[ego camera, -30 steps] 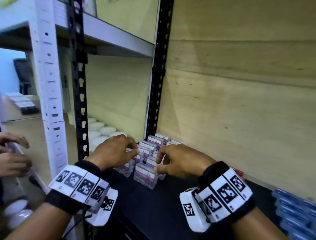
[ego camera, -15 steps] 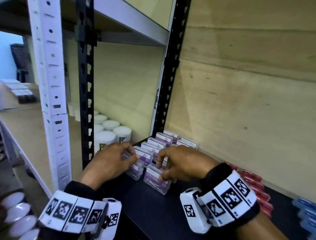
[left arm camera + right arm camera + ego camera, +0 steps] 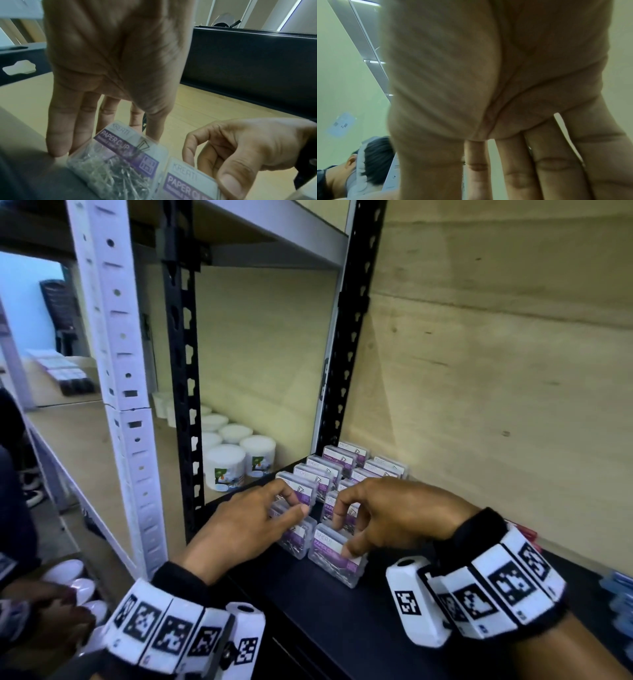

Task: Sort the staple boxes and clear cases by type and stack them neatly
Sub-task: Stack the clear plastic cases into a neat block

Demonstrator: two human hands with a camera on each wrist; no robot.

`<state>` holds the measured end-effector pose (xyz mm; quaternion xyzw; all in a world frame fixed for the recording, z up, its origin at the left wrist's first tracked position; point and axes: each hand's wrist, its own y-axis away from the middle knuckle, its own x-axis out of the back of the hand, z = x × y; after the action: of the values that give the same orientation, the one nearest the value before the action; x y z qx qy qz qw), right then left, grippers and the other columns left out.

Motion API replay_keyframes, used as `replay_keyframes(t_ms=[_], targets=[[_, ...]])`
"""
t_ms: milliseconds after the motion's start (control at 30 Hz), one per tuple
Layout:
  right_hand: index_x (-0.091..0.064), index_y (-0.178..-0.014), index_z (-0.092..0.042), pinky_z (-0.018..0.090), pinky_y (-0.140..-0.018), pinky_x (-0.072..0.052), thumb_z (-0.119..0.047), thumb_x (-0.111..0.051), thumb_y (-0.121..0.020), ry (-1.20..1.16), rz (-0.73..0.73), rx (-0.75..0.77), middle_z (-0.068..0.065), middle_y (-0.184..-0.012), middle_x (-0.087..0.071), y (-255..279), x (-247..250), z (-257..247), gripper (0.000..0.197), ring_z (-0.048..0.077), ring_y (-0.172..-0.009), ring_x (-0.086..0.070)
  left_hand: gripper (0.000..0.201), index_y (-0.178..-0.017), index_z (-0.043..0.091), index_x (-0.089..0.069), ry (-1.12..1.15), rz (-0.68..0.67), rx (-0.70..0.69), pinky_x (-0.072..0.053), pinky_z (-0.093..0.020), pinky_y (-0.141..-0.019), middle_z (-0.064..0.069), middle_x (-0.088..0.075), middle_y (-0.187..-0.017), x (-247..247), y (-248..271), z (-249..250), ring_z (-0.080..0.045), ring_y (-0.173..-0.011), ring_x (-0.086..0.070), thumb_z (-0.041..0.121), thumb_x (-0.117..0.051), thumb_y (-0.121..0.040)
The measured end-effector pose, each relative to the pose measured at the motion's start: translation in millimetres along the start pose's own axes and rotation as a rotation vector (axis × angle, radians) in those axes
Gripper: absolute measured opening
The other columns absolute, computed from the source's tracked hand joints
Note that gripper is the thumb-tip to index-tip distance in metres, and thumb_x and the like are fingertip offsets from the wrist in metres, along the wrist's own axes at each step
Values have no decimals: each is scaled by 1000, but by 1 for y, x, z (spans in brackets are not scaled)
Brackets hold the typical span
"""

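Two rows of clear cases (image 3: 337, 462) with purple paper-clip labels stand on the black shelf (image 3: 329, 614). My left hand (image 3: 260, 518) is on the front-left clear case (image 3: 296, 537). Its thumb lies across the top and its fingers (image 3: 56, 135) reach down the case's far end. In the left wrist view that case (image 3: 118, 159) is full of metal clips. My right hand (image 3: 383, 511) pinches the front-right clear case (image 3: 334, 556), thumb on the label and curled fingers behind it. The right wrist view shows only my palm (image 3: 488, 81).
Black upright posts (image 3: 181, 405) and a white post (image 3: 116, 371) stand left of the cases. White round tubs (image 3: 239, 460) fill the neighbouring bay. Red boxes (image 3: 524, 532) and blue boxes (image 3: 618, 594) lie to the right. A plywood wall (image 3: 479, 371) backs the shelf. Another person's hand (image 3: 44, 614) is at lower left.
The head view has swung left and drawn closer. Both hands stay on the front cases; the right thumb now sits on the front-right case's label.
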<state>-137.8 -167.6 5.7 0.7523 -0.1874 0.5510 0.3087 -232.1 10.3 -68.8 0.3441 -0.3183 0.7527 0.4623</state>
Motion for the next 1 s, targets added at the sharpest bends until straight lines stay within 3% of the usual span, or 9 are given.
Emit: replay_keyframes(t_ms=[167,267,433,567,800,867,933,1000], targets=[[-64,-98,-39,35,-84,-52,-44,-85,-71,-42,-34,-8,-17,-89,-63,13,0,4,35,9,-87,-62,33,-99,41,-52,58,2,28,-47,-33,-86,14,-65,-98,-12,7,3,-10,-90,-59,70,-48,-85],[-65,-98,-39,35,-82,-54,-43,-85,-70,-65,-65,-1,-13,-90,-68,20,0,7,35,9,-84,-64,37,-106,37,-51,169,10,62,-46,-31,-86,14,-64,-101,-24,10,5,-10,-92,-60,68,-50,-86],[-65,-100,-38,29,-73,-48,-41,-84,-73,-93,-76,5,-11,-92,-70,28,0,8,33,8,-83,-63,36,-104,36,-55,245,58,64,-38,-26,-78,12,-64,-87,-38,16,6,-4,-93,-53,66,-42,-89],[-65,-100,-37,31,-77,-52,-40,-85,-72,-118,-90,3,-9,-94,-71,29,-1,9,34,11,-84,-65,32,-99,39,-55,263,67,58,-38,-29,-87,15,-64,-97,-43,17,3,-5,-100,-49,66,-40,-90],[-65,-100,-38,33,-80,-52,-41,-84,-72,-121,-83,11,-10,-94,-70,29,-1,11,34,11,-85,-65,34,-100,36,-56,270,63,66,-32,-27,-84,19,-61,-104,-41,20,8,-5,-103,-46,65,-39,-92],[-65,-100,-38,32,-80,-51,-41,-83,-73,-113,-85,20,-9,-95,-71,30,-1,11,33,10,-87,-65,38,-105,36,-56,253,42,75,-30,-26,-87,21,-57,-110,-39,21,9,-5,-108,-45,66,-36,-92],[-66,-101,-38,32,-80,-51,-43,-81,-76,-111,-85,31,-9,-95,-72,31,0,12,30,9,-88,-66,48,-122,39,-53,276,8,93,-26,-24,-94,21,-49,-122,-36,20,10,-5,-121,-42,68,-30,-92],[-66,-102,-39,31,-83,-52,-48,-77,-79,-95,-64,47,-11,-96,-72,31,1,12,27,7,-88,-66,60,-137,36,-46,334,-35,132,-24,-24,-99,20,-41,-128,-27,17,10,-1,-123,-36,69,-26,-92]])
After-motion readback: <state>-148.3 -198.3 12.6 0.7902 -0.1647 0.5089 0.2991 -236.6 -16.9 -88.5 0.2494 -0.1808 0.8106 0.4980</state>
